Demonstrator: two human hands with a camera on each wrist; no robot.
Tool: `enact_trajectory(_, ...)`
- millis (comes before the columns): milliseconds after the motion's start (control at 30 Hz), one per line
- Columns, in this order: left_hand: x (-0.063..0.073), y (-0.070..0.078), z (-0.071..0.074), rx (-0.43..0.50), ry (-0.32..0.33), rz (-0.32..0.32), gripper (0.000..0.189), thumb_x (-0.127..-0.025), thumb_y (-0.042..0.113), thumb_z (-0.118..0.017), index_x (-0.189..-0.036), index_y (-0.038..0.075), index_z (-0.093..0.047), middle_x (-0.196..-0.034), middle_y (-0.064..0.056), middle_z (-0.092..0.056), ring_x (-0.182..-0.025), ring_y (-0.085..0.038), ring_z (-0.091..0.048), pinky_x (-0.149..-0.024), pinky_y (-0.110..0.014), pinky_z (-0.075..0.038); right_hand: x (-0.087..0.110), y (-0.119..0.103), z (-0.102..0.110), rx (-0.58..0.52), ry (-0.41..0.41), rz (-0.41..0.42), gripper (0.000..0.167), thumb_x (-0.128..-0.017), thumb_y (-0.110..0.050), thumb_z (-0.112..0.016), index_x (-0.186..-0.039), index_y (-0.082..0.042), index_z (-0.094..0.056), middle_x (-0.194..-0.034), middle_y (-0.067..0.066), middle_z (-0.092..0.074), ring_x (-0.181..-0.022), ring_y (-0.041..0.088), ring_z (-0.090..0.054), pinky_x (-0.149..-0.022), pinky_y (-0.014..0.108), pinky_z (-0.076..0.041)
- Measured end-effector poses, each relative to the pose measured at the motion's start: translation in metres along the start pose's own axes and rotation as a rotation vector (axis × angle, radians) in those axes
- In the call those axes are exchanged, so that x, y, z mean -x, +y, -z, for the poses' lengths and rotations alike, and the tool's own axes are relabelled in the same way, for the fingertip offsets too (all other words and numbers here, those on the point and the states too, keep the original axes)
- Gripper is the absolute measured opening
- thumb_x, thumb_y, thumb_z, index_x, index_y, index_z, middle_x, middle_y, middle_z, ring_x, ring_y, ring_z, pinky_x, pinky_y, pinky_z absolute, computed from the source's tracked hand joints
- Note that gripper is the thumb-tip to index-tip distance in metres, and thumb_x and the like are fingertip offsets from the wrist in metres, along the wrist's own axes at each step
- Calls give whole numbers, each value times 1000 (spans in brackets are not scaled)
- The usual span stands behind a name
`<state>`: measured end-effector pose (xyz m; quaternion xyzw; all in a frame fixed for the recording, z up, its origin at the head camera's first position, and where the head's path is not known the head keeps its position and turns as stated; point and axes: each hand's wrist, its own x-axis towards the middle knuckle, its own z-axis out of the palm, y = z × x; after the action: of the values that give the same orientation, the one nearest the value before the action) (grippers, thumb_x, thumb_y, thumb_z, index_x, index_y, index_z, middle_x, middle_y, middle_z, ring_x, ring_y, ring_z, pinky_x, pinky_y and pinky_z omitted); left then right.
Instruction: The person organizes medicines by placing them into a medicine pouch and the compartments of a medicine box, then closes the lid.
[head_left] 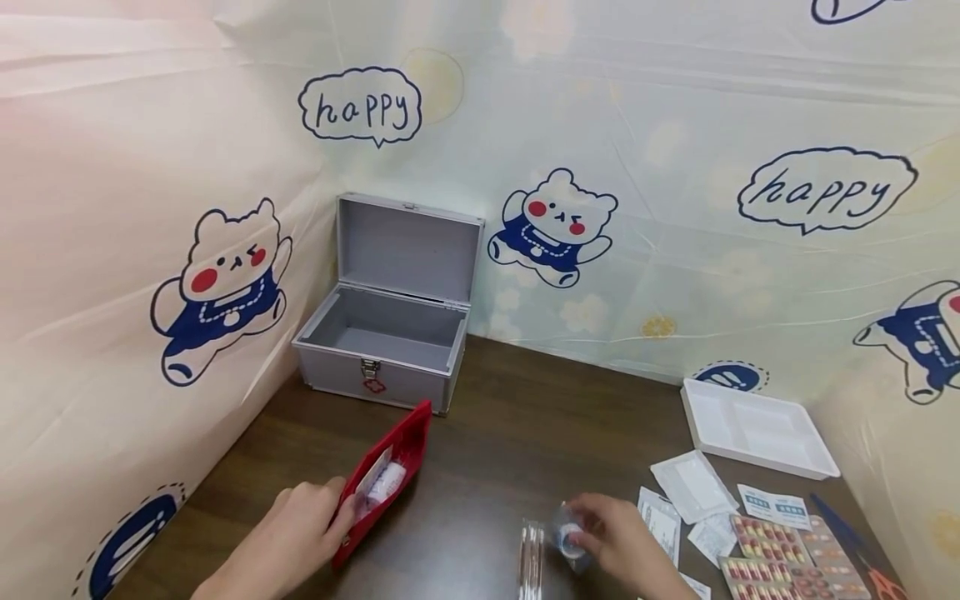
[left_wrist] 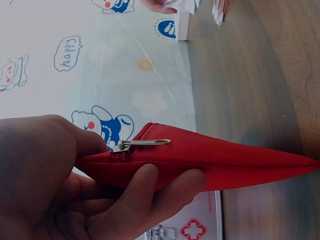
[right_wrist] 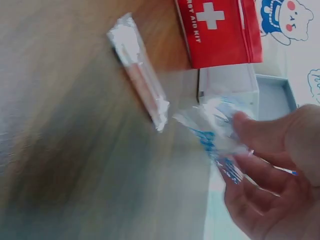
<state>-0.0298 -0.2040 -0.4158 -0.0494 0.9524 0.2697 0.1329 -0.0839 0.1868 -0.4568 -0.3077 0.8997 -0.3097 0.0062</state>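
Observed clear packet (head_left: pixel 570 543) pinched in right hand (head_left: pixel 617 533), toward the table's (head_left: pixel 483 454) right edge from red pouch (head_left: pixel 411 443), with left hand (head_left: pixel 296 531) gripping pouch mouth-open, long axis slanting to the far edge.

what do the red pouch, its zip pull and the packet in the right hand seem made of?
Red pouch: woven fabric, maybe nylon or polyester, mostly matte; a fine weave shows up close.
Zip pull: probably metal, smooth; silvery with bright highlights.
Packet: looks like thin clear plastic film, glossy; see-through, crinkled, blue print.
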Motion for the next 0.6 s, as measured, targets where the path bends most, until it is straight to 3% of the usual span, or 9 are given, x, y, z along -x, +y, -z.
enact_trajectory(133, 1, 1, -1, 5, 14, -5, 22, -94, 21, -66, -105, 2, -67, -64, -2, -55, -50, -10, -54, -51, -22, -55, -11, -8, 0, 10, 128, 41, 22, -75, 2, -80, -90, -10, -70, -83, -3, -72, -74, 1, -64, -65, 22, -57)
enact_trajectory(600, 6, 1, -2, 8, 41, -20, 19, -93, 19, -66, -102, 2, -67, -61, -2, -53, -48, -11, -52, -47, -20, -50, -57, -28, -14, -117, 206, -35, 17, -79, 1, -79, -90, -8, -71, -82, 3, -74, -74, 11, -70, -65, 23, -58)
